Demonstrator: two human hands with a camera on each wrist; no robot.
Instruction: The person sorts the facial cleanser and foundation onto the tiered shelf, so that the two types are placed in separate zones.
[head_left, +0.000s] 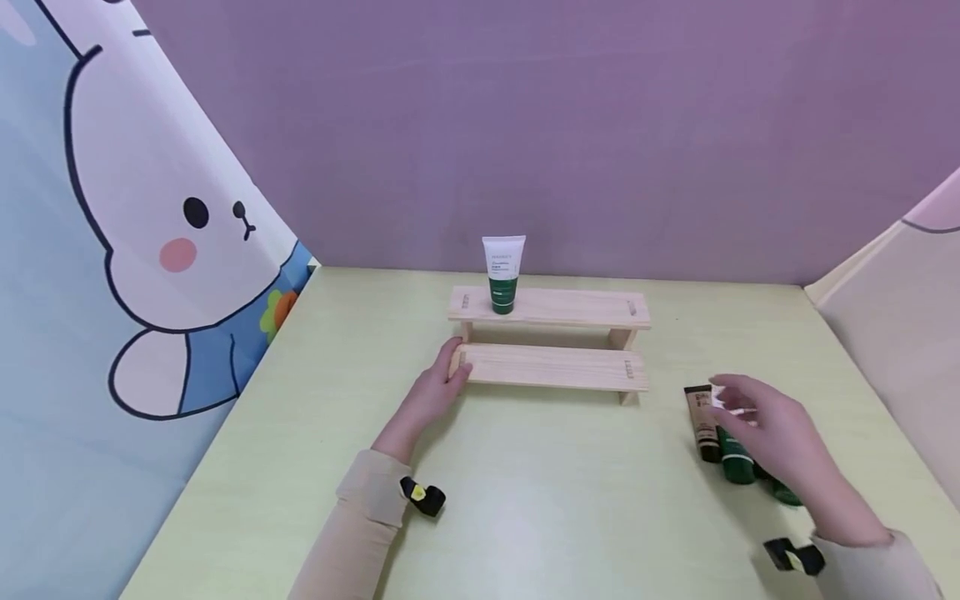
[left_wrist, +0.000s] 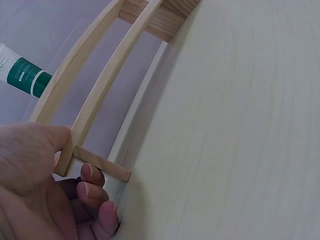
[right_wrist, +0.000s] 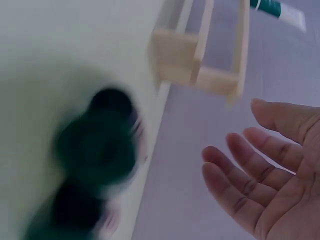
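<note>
A two-tier wooden rack (head_left: 555, 367) stands toward the back of the table. On its upper step, near the left end, a white and green tube (head_left: 503, 275) stands upright on its cap. My left hand (head_left: 435, 387) grips the left end of the lower step, with the thumb on top and the fingers curled below, as the left wrist view shows. At the right, my right hand (head_left: 772, 425) hovers over several tubes lying together, its fingers spread and bent slightly with nothing between them. Among these are a beige tube with a black cap (head_left: 702, 423) and a green-capped tube (head_left: 737, 460), partly hidden by the hand.
A purple backdrop (head_left: 570, 133) rises behind the pale table (head_left: 525, 500). At the left hangs a cloth printed with a cartoon rabbit (head_left: 180, 250); another pale cloth (head_left: 900, 333) borders the right side. Dark wrist cameras (head_left: 423, 497) sit on both sleeves.
</note>
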